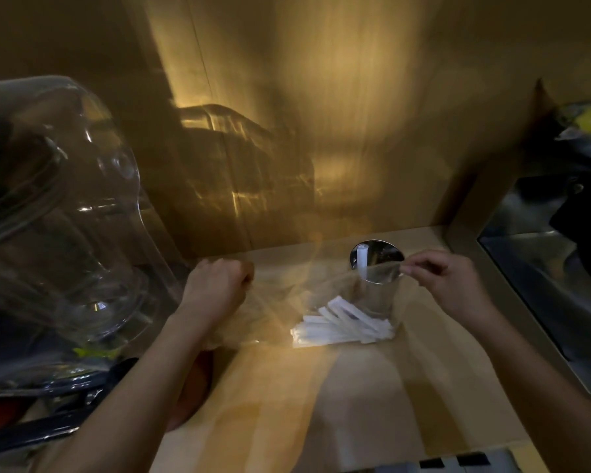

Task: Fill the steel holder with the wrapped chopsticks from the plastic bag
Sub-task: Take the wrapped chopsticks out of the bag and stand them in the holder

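Note:
A clear plastic bag [287, 295] is stretched across the wooden counter between my two hands. My left hand [215, 285] is clenched on its left end. My right hand [447, 281] pinches its right edge between thumb and fingers. Several white wrapped chopsticks [342, 324] lie in a loose pile at the bottom of the bag. Behind the bag stands the round steel holder [377, 257], near the back wall, with one white wrapped chopstick [361, 261] upright in it. The holder's lower part shows only dimly through the plastic.
A large clear plastic container [55, 216] looms at the left above dark items. A wooden wall [321, 131] closes the back. At the right a wooden frame [512, 319] borders a steel basin [560, 268]. The light wooden counter [321, 404] stretches toward me.

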